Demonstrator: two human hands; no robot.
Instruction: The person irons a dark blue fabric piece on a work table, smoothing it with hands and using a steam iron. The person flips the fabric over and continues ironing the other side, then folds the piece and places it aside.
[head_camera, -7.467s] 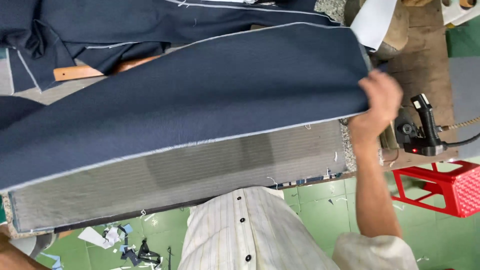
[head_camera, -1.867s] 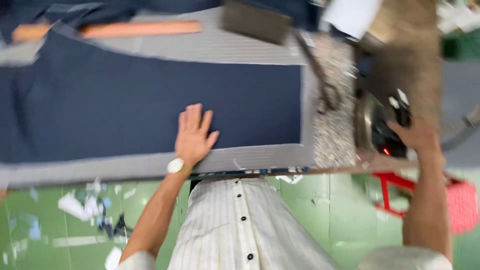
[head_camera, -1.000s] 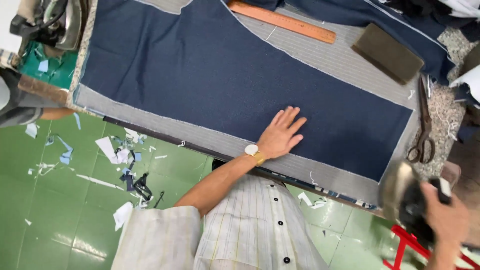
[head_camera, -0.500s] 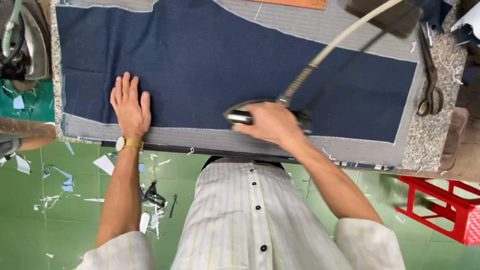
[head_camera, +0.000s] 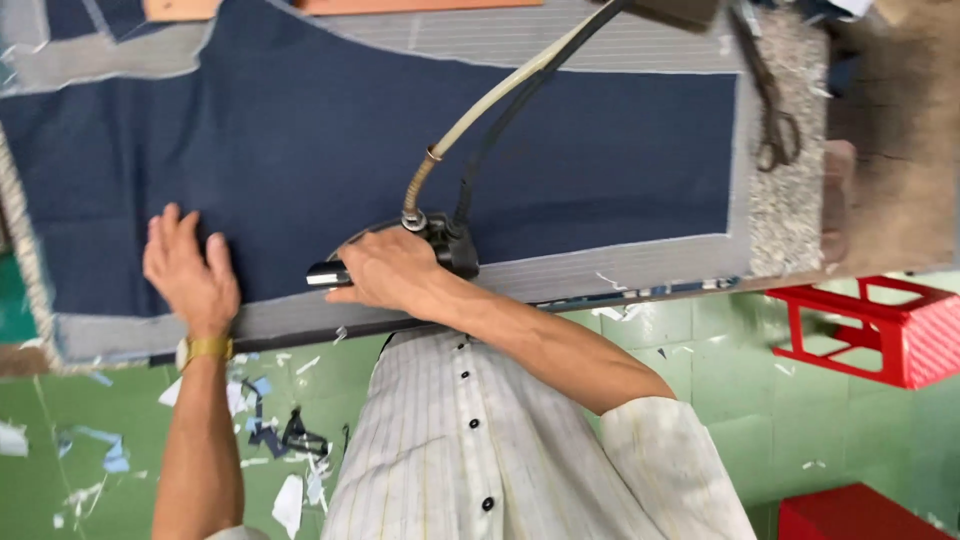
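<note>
A long piece of dark navy fabric (head_camera: 330, 140) lies flat on a grey striped pressing table (head_camera: 620, 270). My left hand (head_camera: 190, 272) presses flat on the fabric near its lower left edge, fingers spread, a gold watch on the wrist. My right hand (head_camera: 385, 273) grips the handle of a steam iron (head_camera: 440, 240) that rests on the fabric near the table's front edge. A hose and a cable (head_camera: 480, 100) run from the iron up to the top of the view.
Scissors (head_camera: 772, 110) lie on the speckled pad at the table's right end. An orange wooden ruler (head_camera: 400, 6) lies along the far edge. A red plastic stool (head_camera: 880, 330) stands on the green tiled floor, where fabric scraps (head_camera: 270, 430) lie at the lower left.
My right hand brought the iron from the right end onto the fabric and slid it left. My left hand shifted left along the cloth's near edge and stays flat there.
</note>
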